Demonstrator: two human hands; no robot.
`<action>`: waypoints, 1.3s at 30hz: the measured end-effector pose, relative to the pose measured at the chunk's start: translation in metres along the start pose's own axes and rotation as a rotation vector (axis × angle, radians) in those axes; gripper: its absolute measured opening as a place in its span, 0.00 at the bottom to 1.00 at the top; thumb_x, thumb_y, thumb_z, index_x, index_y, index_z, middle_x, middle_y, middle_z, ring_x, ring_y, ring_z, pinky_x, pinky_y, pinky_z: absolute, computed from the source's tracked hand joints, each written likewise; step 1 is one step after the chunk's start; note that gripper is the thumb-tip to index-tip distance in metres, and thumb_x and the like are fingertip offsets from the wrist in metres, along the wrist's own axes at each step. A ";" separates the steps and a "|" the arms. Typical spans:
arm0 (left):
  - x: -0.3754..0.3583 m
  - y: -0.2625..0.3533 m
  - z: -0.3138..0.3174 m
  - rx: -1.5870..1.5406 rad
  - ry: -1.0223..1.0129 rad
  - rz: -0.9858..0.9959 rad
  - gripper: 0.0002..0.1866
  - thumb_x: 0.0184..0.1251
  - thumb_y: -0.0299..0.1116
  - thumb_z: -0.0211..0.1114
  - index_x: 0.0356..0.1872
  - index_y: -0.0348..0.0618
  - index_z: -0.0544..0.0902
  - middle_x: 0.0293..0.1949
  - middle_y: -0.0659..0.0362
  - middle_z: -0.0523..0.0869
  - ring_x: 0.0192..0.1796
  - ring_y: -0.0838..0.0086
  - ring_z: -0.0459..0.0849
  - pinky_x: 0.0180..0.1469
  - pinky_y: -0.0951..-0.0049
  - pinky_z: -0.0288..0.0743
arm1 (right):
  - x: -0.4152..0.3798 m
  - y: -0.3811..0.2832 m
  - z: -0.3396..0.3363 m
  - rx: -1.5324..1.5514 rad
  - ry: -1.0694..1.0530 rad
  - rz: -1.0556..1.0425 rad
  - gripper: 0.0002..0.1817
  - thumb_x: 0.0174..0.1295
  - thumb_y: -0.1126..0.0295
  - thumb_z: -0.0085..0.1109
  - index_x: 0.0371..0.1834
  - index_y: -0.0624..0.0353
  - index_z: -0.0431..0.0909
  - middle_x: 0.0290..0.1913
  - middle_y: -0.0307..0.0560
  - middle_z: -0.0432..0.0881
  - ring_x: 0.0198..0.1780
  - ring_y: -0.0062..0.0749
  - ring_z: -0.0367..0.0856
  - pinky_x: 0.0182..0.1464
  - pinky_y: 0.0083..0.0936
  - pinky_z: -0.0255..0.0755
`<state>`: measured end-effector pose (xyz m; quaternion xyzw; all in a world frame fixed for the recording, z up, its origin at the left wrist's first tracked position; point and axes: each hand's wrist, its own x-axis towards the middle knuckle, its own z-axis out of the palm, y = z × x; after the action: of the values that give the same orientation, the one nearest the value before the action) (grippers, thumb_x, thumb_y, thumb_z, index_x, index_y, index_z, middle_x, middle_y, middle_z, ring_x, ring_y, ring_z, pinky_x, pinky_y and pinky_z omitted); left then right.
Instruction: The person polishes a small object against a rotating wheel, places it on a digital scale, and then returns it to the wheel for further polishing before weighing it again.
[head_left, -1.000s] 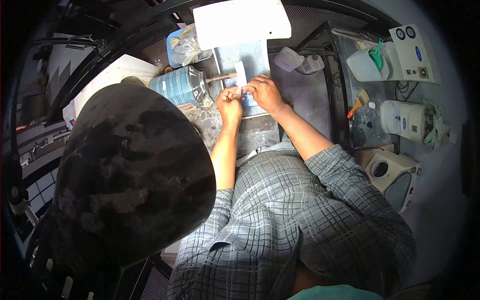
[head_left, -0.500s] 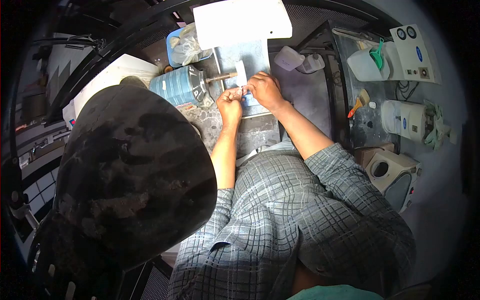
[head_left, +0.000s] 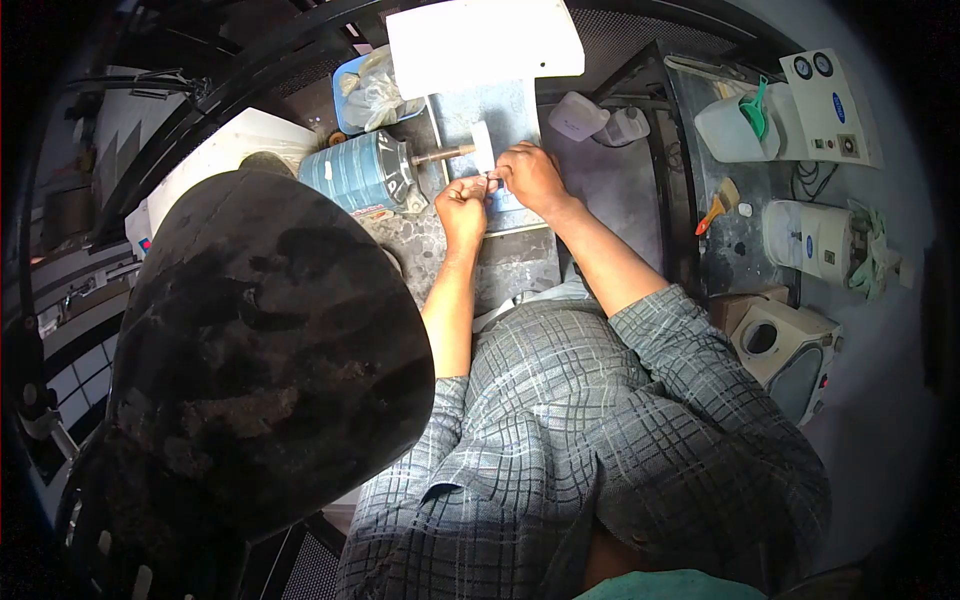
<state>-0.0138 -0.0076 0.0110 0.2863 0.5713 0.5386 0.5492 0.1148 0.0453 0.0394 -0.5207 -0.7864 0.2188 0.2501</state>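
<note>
My left hand [head_left: 463, 208] and my right hand [head_left: 532, 178] meet just below a white polishing wheel [head_left: 483, 147]. Fingers on both sides are closed in a pinch around something small, mostly covered by the fingertips; I cannot tell its kind. The wheel sits on the shaft [head_left: 441, 155] of a blue motor [head_left: 345, 172], which lies to the left of my hands. Behind and beneath the fingers is a pale tray [head_left: 513, 100] with a bluish inside.
A white hood [head_left: 485, 38] overhangs the tray. The blue bin [head_left: 346, 103] beside it holds plastic bags. On the right bench are a green scoop [head_left: 755, 110] in a container, an orange-handled brush [head_left: 716, 207] and machines. A large dark rounded shape [head_left: 270, 350] blocks the lower left.
My hands have shifted only slightly at the same spot under the wheel, and the fingertips have turned a little around the small thing. The surroundings look the same.
</note>
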 end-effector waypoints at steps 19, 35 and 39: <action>0.005 -0.002 -0.003 -0.002 0.022 -0.011 0.04 0.64 0.23 0.58 0.32 0.33 0.79 0.30 0.56 0.85 0.32 0.78 0.82 0.33 0.80 0.73 | -0.004 0.003 0.011 0.003 0.049 -0.019 0.07 0.48 0.72 0.60 0.17 0.60 0.76 0.24 0.49 0.78 0.35 0.44 0.78 0.38 0.38 0.73; 0.011 -0.016 -0.005 0.344 0.169 0.313 0.02 0.59 0.18 0.61 0.29 0.32 0.81 0.24 0.58 0.84 0.28 0.80 0.79 0.32 0.79 0.72 | -0.016 -0.008 0.011 0.041 0.265 -0.173 0.10 0.49 0.70 0.64 0.17 0.59 0.75 0.23 0.44 0.77 0.30 0.38 0.76 0.32 0.33 0.71; 0.007 -0.010 -0.002 0.193 0.107 0.247 0.02 0.61 0.20 0.60 0.31 0.32 0.80 0.26 0.60 0.84 0.28 0.83 0.78 0.32 0.84 0.71 | -0.012 -0.009 0.010 0.006 0.206 -0.142 0.08 0.48 0.72 0.63 0.16 0.60 0.75 0.23 0.45 0.78 0.30 0.39 0.77 0.32 0.33 0.72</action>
<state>-0.0146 -0.0044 -0.0006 0.3767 0.6093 0.5591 0.4176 0.1069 0.0298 0.0350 -0.4827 -0.7907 0.1483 0.3461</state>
